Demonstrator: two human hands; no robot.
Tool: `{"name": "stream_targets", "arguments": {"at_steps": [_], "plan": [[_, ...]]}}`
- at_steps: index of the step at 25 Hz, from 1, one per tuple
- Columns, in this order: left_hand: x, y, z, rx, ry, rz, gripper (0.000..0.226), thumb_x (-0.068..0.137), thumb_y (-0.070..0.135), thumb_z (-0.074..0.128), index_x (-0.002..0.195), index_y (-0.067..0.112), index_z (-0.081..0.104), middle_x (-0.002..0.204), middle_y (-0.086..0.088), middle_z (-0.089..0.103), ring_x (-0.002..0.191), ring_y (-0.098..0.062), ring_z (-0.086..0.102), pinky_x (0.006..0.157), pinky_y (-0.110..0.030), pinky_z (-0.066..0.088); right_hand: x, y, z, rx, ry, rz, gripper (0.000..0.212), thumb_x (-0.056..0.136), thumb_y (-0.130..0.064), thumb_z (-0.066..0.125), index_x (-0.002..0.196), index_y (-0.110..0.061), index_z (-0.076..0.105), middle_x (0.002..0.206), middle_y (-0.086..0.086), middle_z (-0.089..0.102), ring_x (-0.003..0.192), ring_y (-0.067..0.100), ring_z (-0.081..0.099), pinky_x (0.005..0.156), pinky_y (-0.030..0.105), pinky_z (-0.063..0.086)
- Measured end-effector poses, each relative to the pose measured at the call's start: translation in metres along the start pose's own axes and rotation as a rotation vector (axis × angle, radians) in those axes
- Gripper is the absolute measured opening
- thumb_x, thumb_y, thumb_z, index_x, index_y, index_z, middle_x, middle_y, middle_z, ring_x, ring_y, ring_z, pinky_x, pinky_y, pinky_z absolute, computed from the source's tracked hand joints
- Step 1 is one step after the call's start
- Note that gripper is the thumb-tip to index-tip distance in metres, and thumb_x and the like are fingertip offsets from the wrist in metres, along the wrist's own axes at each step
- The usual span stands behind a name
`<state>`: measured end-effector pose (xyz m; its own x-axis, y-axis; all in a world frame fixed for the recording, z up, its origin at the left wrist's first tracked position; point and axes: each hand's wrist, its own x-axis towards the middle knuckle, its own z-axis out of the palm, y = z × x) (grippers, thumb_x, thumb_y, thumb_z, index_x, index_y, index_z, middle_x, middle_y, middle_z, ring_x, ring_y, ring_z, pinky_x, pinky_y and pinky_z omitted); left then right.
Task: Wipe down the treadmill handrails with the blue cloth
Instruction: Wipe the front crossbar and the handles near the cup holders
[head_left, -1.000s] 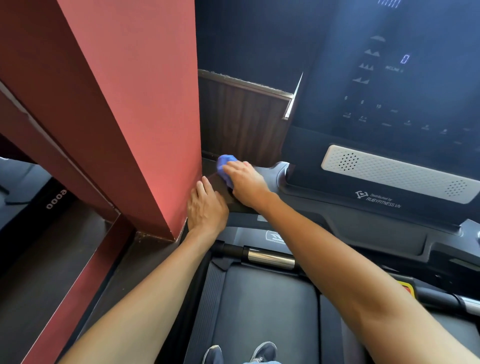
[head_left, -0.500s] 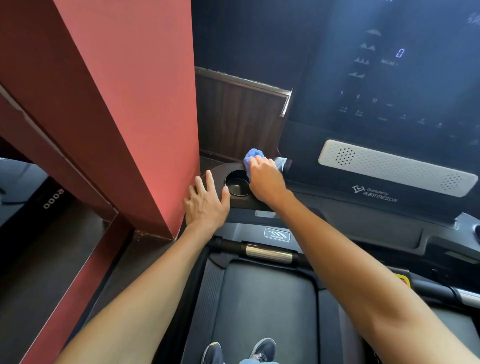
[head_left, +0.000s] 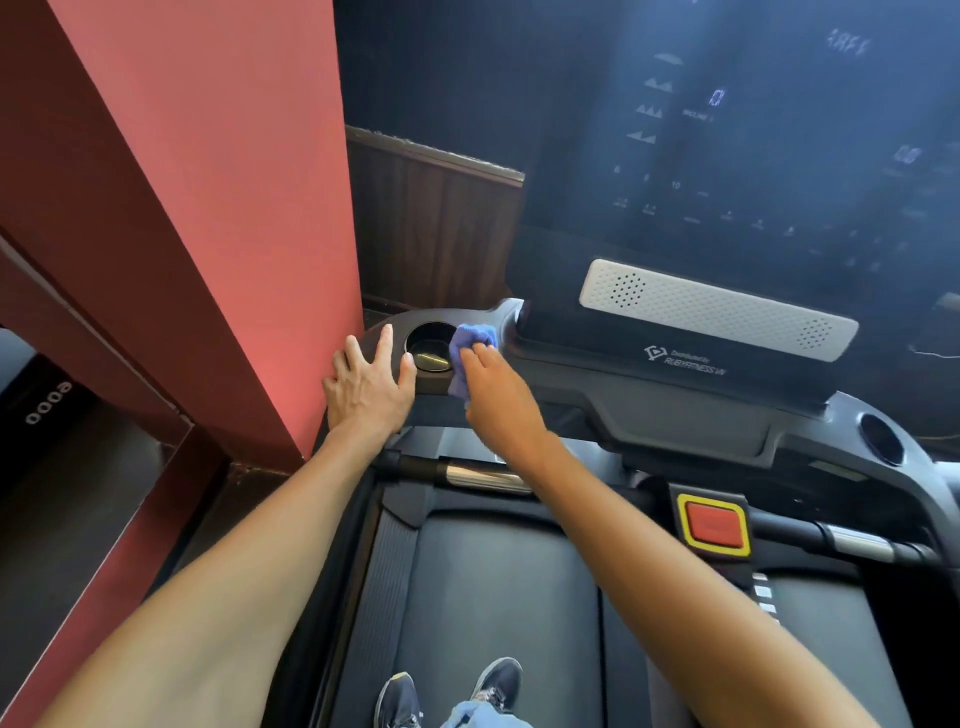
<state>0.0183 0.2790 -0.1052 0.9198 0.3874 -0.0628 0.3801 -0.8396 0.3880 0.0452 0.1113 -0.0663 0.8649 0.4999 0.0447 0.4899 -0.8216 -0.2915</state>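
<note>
My right hand (head_left: 496, 395) grips a crumpled blue cloth (head_left: 470, 345) and presses it on the treadmill's left console arm (head_left: 395, 325), just right of the round cup holder (head_left: 431, 347). My left hand (head_left: 366, 387) lies flat, fingers spread, on the same arm's left end beside the cup holder, thumb at its rim. Below the hands runs the front handrail, black with a chrome grip (head_left: 480, 475), and its right part (head_left: 857, 543) shows past the red stop button.
A red pillar (head_left: 218, 208) stands tight against the treadmill's left side. The dark console screen (head_left: 753, 156) and white speaker bar (head_left: 717, 309) rise ahead. A red stop button (head_left: 714, 525) sits centre right, a second cup holder (head_left: 880, 439) far right. My shoes (head_left: 452, 693) stand on the belt.
My right hand with the cloth went right from the arm's left end to the console edge, then came back a little, to the cup holder's right rim. My left hand spread its fingers.
</note>
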Motion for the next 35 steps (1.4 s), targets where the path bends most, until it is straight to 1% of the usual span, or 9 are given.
{"name": "stream_targets", "arguments": {"at_steps": [5,7,10,14,19,22,27,29,35], "plan": [[-0.018,0.016,0.0,-0.022,0.02,0.086,0.054,0.104,0.042,0.039,0.154,0.023,0.036,0.16,-0.018,0.029,0.149,-0.037,0.021,0.116,-0.061,0.019,-0.04,0.005,-0.024,0.264,0.086,-0.073,0.007,0.094,-0.005,0.042,0.092,-0.003,0.048,0.082,0.016,0.042,0.065,0.019,0.037,0.057,0.034,0.04],[-0.026,0.037,-0.003,-0.072,0.034,0.185,0.05,0.102,0.036,0.045,0.149,0.018,0.045,0.153,-0.018,0.04,0.144,-0.037,0.031,0.114,-0.059,0.025,-0.063,0.001,-0.058,0.514,0.267,-0.034,0.019,0.094,0.009,0.028,0.082,-0.002,0.037,0.077,0.021,0.02,0.059,0.018,0.019,0.051,0.024,0.024],[-0.048,0.08,0.0,-0.127,-0.022,0.405,0.049,0.101,0.035,0.045,0.144,0.013,0.051,0.146,-0.018,0.047,0.136,-0.039,0.042,0.109,-0.056,0.039,-0.097,0.018,-0.096,0.501,0.385,0.117,0.024,0.095,0.02,0.028,0.083,0.013,0.048,0.077,0.024,0.027,0.052,0.013,0.03,0.05,0.012,0.028],[-0.087,0.152,0.017,-0.138,-0.134,0.603,0.05,0.1,0.037,0.044,0.145,0.017,0.051,0.146,-0.016,0.047,0.137,-0.037,0.042,0.108,-0.052,0.039,-0.144,0.084,-0.108,0.588,0.413,0.361,0.018,0.098,0.004,0.043,0.088,0.001,0.059,0.077,0.001,0.049,0.064,0.005,0.041,0.065,0.016,0.037],[-0.123,0.239,0.043,-0.17,-0.179,0.774,0.045,0.099,0.037,0.041,0.138,0.019,0.055,0.136,-0.01,0.054,0.13,-0.032,0.046,0.104,-0.047,0.04,-0.196,0.15,-0.132,0.6,0.482,0.486,0.012,0.097,0.006,0.05,0.101,0.008,0.062,0.086,0.015,0.062,0.074,0.018,0.057,0.064,0.016,0.041],[-0.149,0.296,0.065,-0.068,-0.148,0.843,0.05,0.093,0.042,0.03,0.118,0.016,0.064,0.115,-0.01,0.064,0.113,-0.034,0.056,0.094,-0.045,0.043,-0.228,0.196,-0.133,0.552,0.519,0.479,0.018,0.093,0.01,0.055,0.109,0.014,0.062,0.099,0.029,0.063,0.085,0.032,0.059,0.071,0.007,0.043],[-0.188,0.377,0.115,0.23,-0.165,0.902,0.046,0.079,0.032,0.029,0.08,0.007,0.068,0.082,-0.018,0.067,0.073,-0.039,0.062,0.062,-0.041,0.047,-0.277,0.275,-0.126,0.442,0.494,0.452,0.042,0.079,0.005,0.052,0.119,0.001,0.065,0.115,0.016,0.068,0.105,0.025,0.063,0.094,0.022,0.044],[-0.2,0.398,0.132,0.253,-0.176,0.879,0.046,0.084,0.031,0.028,0.085,0.008,0.067,0.087,-0.017,0.067,0.079,-0.04,0.063,0.064,-0.042,0.048,-0.296,0.307,-0.119,0.403,0.508,0.441,0.045,0.075,0.006,0.048,0.116,0.003,0.066,0.113,0.019,0.068,0.104,0.025,0.06,0.095,0.014,0.04],[-0.215,0.416,0.179,0.296,-0.294,0.725,0.04,0.104,0.035,0.03,0.101,0.014,0.064,0.11,-0.014,0.069,0.1,-0.04,0.064,0.072,-0.041,0.04,-0.348,0.385,-0.088,0.194,0.491,0.544,0.035,0.071,0.012,0.044,0.097,-0.003,0.062,0.1,0.013,0.06,0.096,0.034,0.058,0.084,0.043,0.05]]}}
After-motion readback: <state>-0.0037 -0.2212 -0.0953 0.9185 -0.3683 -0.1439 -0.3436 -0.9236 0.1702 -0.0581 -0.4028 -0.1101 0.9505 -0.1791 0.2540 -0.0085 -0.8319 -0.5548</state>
